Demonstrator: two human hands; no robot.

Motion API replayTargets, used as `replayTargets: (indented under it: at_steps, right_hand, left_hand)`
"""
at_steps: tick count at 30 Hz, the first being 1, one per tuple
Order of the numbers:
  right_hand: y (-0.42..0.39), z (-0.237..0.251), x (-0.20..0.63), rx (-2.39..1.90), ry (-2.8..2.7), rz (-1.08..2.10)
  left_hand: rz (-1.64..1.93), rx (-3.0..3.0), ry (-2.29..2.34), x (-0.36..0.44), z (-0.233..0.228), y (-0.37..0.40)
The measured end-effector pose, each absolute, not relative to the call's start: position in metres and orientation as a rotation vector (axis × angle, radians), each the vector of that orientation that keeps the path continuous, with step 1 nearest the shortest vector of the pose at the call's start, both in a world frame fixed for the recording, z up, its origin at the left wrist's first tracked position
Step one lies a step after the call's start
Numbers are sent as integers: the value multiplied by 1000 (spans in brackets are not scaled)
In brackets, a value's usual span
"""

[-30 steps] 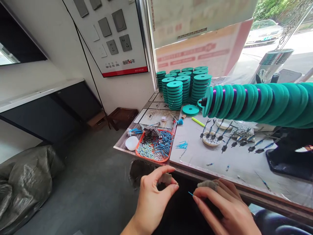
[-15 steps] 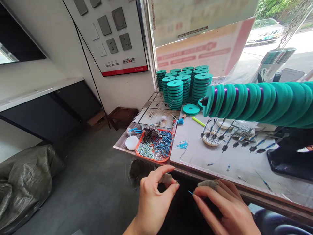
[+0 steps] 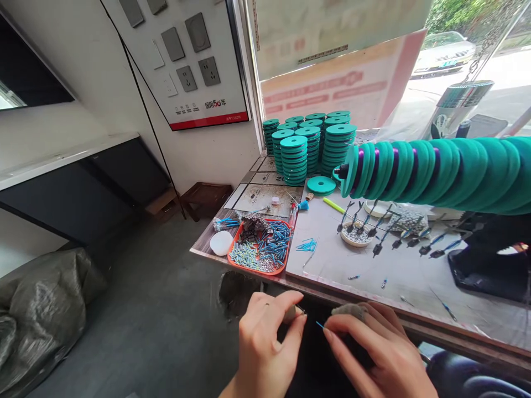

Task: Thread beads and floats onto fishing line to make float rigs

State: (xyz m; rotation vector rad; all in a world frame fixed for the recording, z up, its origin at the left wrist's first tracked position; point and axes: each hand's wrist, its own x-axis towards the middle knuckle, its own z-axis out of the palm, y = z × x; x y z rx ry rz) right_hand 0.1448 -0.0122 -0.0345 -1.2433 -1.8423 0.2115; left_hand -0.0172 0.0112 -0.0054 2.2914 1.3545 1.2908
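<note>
Head view, lower centre of the frame: the left hand (image 3: pixel 265 345) has moved right since a second ago, its thumb and forefinger now pinched shut on a small metal piece (image 3: pixel 302 312), nearly touching the blue pin (image 3: pixel 319 325) that the right hand (image 3: pixel 381 354) holds between closed fingertips. The gap between the two parts has narrowed below the table (image 3: pixel 398 271) edge; the orange tray (image 3: pixel 261 247) lies above.

— What sort of place is this?

— A small shopfront workshop. The counter (image 3: pixel 398 271) sits against a street window (image 3: pixel 344 61), with a parked car (image 3: pixel 443 50) outside.

— Why a workshop?

— Stacks of teal spools (image 3: pixel 309 146), more threaded on a rod (image 3: pixel 435 171), an orange tray (image 3: pixel 260 249) of tiny blue and silver parts, a dish of metal beads (image 3: pixel 355 235).

— And a shop?

— A display board of switches and sockets (image 3: pixel 182 55) hangs on the wall.
</note>
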Motion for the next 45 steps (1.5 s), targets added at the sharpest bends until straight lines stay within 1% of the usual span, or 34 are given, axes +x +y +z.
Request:
replayTargets:
  at_steps: [5,12,16,20,23,27,33,36,45]
  right_hand:
    - [-11,-36,144,-1246,-1804,255]
    - [-12,-36,144,-1326,-1769,392]
    - [-6,-24,147,-1353,-1780,338]
    - [14,-9,161,-1369,-1857,248]
    - [31,-7,170,-1475,-1904,278]
    - [44,-12,175,-1624,-1982,389]
    - [47,-7,176,-1642,-2042,425]
    - [48,-5,177,-1636,-2023,417]
    - [48,-5,176,-1642,-2032,404]
  left_hand:
    - [1385,2350,1195,-7,-12,7]
    - [1428,2446,1167,0,-18,5]
    - [1418,2524,1114,5,-23,7]
    - [1374,2446,1151,7,-30,8]
    - [1245,2427,1244,3,-35,9]
    - [935,2547,1366,-2,-40,13]
    - [680,2706,1521,3,-42,18]
    - [636,2763,1547,4,-43,19]
    - [664,2789,1558,6,-46,18]
